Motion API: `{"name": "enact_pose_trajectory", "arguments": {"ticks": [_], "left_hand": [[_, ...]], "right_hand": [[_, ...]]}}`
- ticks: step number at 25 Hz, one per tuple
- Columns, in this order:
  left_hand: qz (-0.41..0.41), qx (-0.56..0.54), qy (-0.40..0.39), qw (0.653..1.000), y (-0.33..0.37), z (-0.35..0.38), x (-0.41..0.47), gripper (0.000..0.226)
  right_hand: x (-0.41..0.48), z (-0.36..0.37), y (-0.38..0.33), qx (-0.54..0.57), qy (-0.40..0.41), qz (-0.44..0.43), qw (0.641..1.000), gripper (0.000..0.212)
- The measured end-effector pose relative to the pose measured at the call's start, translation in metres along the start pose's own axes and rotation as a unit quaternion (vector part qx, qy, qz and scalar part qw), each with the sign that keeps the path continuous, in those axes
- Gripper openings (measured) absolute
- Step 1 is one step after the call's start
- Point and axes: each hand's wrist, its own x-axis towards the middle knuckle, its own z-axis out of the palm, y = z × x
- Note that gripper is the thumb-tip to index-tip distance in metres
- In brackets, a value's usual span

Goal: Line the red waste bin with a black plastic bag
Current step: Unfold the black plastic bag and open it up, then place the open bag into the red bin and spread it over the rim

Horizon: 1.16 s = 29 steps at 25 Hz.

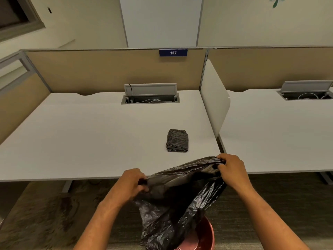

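Note:
A black plastic bag (173, 199) hangs unfolded in the air at the front edge of the white desk. My left hand (130, 183) grips the bag's mouth on its left side, and my right hand (231, 170) grips the mouth on its right, higher up. The mouth is stretched between them. Below the bag, on the carpet at the bottom of the view, stands the red waste bin (207, 235); the hanging bag covers most of it and only part of its rim and inside shows.
A folded stack of black bags (177, 140) lies on the white desk (90, 134). A white divider panel (214, 98) separates it from the neighbouring desk on the right. An open cable tray (150, 99) sits at the desk's back.

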Motion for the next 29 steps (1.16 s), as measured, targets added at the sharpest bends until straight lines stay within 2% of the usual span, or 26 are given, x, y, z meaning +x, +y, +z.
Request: {"name": "enact_pose_trajectory", "arguments": {"ticks": [1, 3, 5, 6, 7, 9, 10, 12, 14, 15, 16, 18, 20, 22, 24, 26, 27, 29], "left_hand": [[-0.039, -0.001, 0.008, 0.999, -0.002, 0.004, 0.0, 0.008], [-0.155, -0.084, 0.069, 0.982, -0.012, 0.016, 0.003, 0.02], [-0.257, -0.236, 0.132, 0.928, -0.018, 0.028, 0.005, 0.014], [-0.285, -0.288, 0.136, 0.904, -0.017, 0.035, 0.006, 0.011], [-0.297, -0.315, 0.114, 0.894, -0.016, 0.046, 0.006, 0.023], [-0.302, -0.397, 0.029, 0.866, -0.007, 0.073, 0.006, 0.067], [-0.299, -0.436, 0.0, 0.849, -0.004, 0.087, 0.007, 0.072], [-0.295, -0.426, 0.02, 0.855, -0.004, 0.109, 0.008, 0.039], [-0.288, -0.338, 0.082, 0.892, -0.011, 0.116, 0.013, 0.011], [-0.269, -0.3, 0.108, 0.909, -0.015, 0.114, 0.015, 0.008], [-0.244, -0.258, 0.131, 0.925, -0.019, 0.112, 0.016, 0.016], [-0.205, -0.213, 0.146, 0.944, -0.021, 0.107, 0.016, 0.025], [-0.184, -0.208, 0.131, 0.952, -0.015, 0.108, 0.014, 0.022], [-0.171, -0.24, 0.12, 0.948, -0.003, 0.114, 0.009, 0.019], [-0.141, -0.273, 0.115, 0.945, 0.011, 0.127, 0.0, 0.016], [-0.117, -0.282, 0.117, 0.945, 0.021, 0.14, -0.011, 0.023], [-0.11, -0.274, 0.117, 0.948, 0.024, 0.147, -0.015, 0.028], [-0.097, -0.251, 0.114, 0.957, 0.027, 0.162, -0.021, 0.028]], "right_hand": [[-0.003, 0.0, 0.002, 0.006, -0.002, 0.0, 1.0, 0.03], [-0.009, 0.003, 0.006, 0.017, -0.004, 0.007, 1.0, 0.035], [-0.015, 0.007, 0.01, 0.036, -0.006, 0.027, 0.999, 0.035], [-0.019, 0.01, 0.012, 0.047, -0.004, 0.038, 0.998, 0.035], [-0.023, 0.013, 0.014, 0.058, -0.003, 0.046, 0.997, 0.034], [-0.03, 0.021, 0.02, 0.08, -0.01, 0.067, 0.994, 0.032], [-0.034, 0.025, 0.024, 0.092, -0.016, 0.081, 0.992, 0.032], [-0.043, 0.035, 0.035, 0.099, -0.005, 0.113, 0.989, 0.031], [-0.049, 0.042, 0.05, 0.067, 0.026, 0.175, 0.982, 0.03], [-0.053, 0.044, 0.059, 0.046, 0.042, 0.213, 0.975, 0.031], [-0.058, 0.045, 0.068, 0.043, 0.052, 0.252, 0.965, 0.031], [-0.066, 0.049, 0.083, 0.127, 0.057, 0.328, 0.934, 0.028], [-0.073, 0.057, 0.092, 0.249, 0.058, 0.391, 0.884, 0.023], [-0.077, 0.067, 0.099, 0.364, 0.078, 0.433, 0.821, 0.02], [-0.08, 0.075, 0.108, 0.463, 0.115, 0.472, 0.741, 0.023], [-0.083, 0.081, 0.118, 0.516, 0.156, 0.503, 0.675, 0.025], [-0.085, 0.083, 0.125, 0.526, 0.177, 0.513, 0.655, 0.026], [-0.087, 0.085, 0.139, 0.521, 0.211, 0.527, 0.637, 0.03]]}}
